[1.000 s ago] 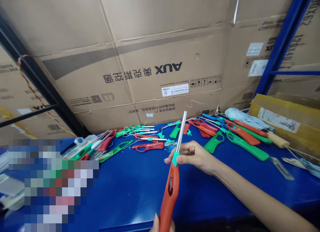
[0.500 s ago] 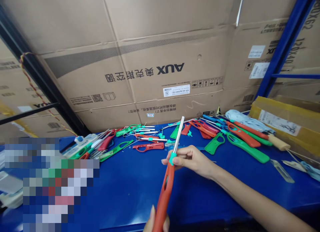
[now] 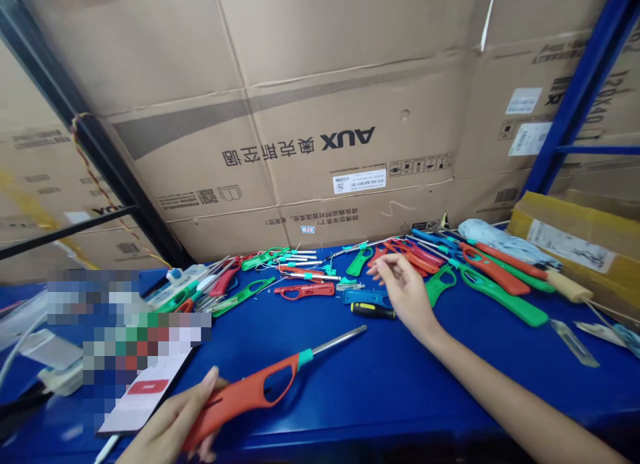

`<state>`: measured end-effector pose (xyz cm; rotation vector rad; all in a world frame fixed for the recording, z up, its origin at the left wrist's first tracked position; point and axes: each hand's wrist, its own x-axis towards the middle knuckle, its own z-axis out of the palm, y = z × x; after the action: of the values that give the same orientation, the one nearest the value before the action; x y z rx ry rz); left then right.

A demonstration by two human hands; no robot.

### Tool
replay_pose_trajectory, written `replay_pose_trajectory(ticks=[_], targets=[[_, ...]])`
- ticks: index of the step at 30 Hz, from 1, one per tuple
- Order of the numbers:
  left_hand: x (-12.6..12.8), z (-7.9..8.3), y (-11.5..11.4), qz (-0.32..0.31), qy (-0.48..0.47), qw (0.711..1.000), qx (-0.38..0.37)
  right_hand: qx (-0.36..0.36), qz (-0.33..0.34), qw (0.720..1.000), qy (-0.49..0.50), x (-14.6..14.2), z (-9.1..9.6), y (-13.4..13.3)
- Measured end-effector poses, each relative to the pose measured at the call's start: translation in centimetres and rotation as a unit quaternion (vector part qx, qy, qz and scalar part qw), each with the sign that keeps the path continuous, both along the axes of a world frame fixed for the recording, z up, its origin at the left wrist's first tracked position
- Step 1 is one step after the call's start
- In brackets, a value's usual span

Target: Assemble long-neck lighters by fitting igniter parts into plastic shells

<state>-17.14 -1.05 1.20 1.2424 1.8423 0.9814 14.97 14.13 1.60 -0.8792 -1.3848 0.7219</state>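
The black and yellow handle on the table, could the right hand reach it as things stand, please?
Probably yes: the right hand is close by and appears to hold nothing, and nothing visible blocks the near side of the handle.

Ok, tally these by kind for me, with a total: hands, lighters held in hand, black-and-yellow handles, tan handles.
2 hands: left hand and right hand
1 held orange lighter, in the left hand
1 black-and-yellow handle, near the right hand
1 tan handle
Total: 5
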Motion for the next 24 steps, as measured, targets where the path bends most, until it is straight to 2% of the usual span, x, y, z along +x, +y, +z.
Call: replay_pose_trajectory(ticks=[2, 3, 5, 8, 12, 17, 20, 24], targets=[[0.1, 0.3, 1.4, -0.094, -0.071, 0.987, -0.107, 0.011, 0.054, 0.995, -0.088, -0.4, -0.1, -0.8], [0.3, 0.5, 1.9, -0.116, -0.103, 0.978, -0.141, 0.017, 0.086, 0.987, -0.134, -0.6, -0.1, -1.2], [0.7, 0.7, 2.7, -0.118, -0.106, 0.980, -0.120, 0.039, 0.139, 0.964, -0.221, -0.8, -0.2, -1.7], [1.2, 1.0, 3.0, -0.150, -0.054, 0.987, -0.035, 0.082, 0.166, 0.933, -0.310, -0.9, -0.3, -2.1], [1.9, 1.7, 3.5, -0.216, 0.028, 0.976, 0.003, 0.081, 0.198, 0.909, -0.357, -0.7, -0.2, -2.4], [3.3, 2.0, 5.4, -0.253, 0.137, 0.957, 0.037, 0.072, 0.273, 0.866, -0.413, -0.8, -0.6, -2.6], [3.5, 1.4, 7.2, -0.258, 0.205, 0.940, 0.084, 0.061, 0.274, 0.855, -0.436, -0.8, -1.0, -2.5], [2.8, 0.6, 10.2, -0.257, 0.272, 0.919, 0.129, 0.051, 0.257, 0.856, -0.446, -0.7, -1.2, -2.3]])
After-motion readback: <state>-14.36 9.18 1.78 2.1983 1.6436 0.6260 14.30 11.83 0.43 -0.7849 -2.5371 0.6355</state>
